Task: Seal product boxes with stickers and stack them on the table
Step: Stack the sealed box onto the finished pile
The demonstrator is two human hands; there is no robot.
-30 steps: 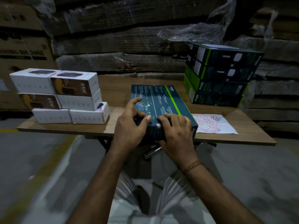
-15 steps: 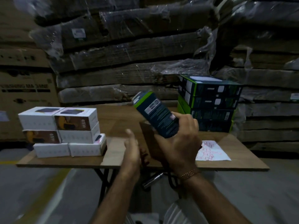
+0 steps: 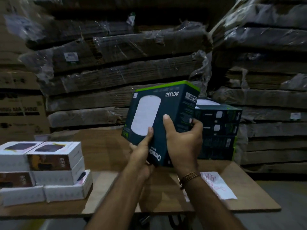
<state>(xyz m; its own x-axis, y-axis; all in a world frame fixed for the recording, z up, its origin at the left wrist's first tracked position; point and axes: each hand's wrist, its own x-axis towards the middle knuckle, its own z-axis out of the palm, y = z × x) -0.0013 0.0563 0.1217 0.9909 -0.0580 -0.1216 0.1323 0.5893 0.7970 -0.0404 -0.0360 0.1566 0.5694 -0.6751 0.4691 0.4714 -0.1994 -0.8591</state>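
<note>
Plastic-wrapped bundles of flattened cardboard [image 3: 126, 75] rise in stacks behind a wooden table [image 3: 106, 146], with printed cartons [image 3: 21, 110] piled at the far left. On the table's left edge sits a three-tier stack of white boxes [image 3: 44, 170], two of them showing brown panels marked 65W. At the far right corner stands a stack of dark boxes [image 3: 219, 130] with green trim, several tiers high, its left part hidden behind the box in hand. Near the right front edge lies a white sticker sheet [image 3: 217, 185] printed with red marks, flat on the wood.

Above the middle of the table a person holds up a dark teal product box [image 3: 159, 117], clear of the surface and tilted, its green-edged end uppermost. The printing reads upside down: AC1350 near the top, a brand name near the bottom, a white oval product picture across the front face.

The left hand [image 3: 141, 156] cups the box's lower left corner, thumb pressed flat up the front face and fingers curled beneath. The right hand [image 3: 184, 140] grips the lower right side, thumb on the front face and fingers wrapped round the side panel. A beaded bracelet [image 3: 189, 177] circles the right wrist. Whether a sticker is on the box cannot be told.
</note>
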